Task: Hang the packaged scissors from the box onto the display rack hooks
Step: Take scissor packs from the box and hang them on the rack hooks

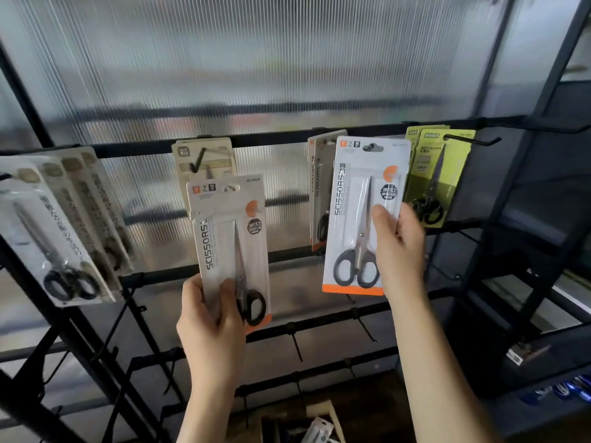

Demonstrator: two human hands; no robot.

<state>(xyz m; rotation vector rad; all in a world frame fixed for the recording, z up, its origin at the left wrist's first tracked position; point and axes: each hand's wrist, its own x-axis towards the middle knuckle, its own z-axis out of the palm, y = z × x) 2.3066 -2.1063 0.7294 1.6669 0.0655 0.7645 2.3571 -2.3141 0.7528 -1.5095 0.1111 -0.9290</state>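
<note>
Below, box (323,410) holding a pack, left hand (211,318) gripping scissors pack (230,238), right hand (399,251) gripping another pack (358,219)

Two bare forearms, no sleeves in view; left hand (212,318) and right hand (401,251) without gloves, rings or watch.

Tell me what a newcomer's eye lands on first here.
Two hands raised at the rack, each gripping a white carded pack of scissors: the left hand holds one pack low at centre, the right hand lifts another toward the top rail. Yellow-green packs hang on a hook at upper right.
</note>
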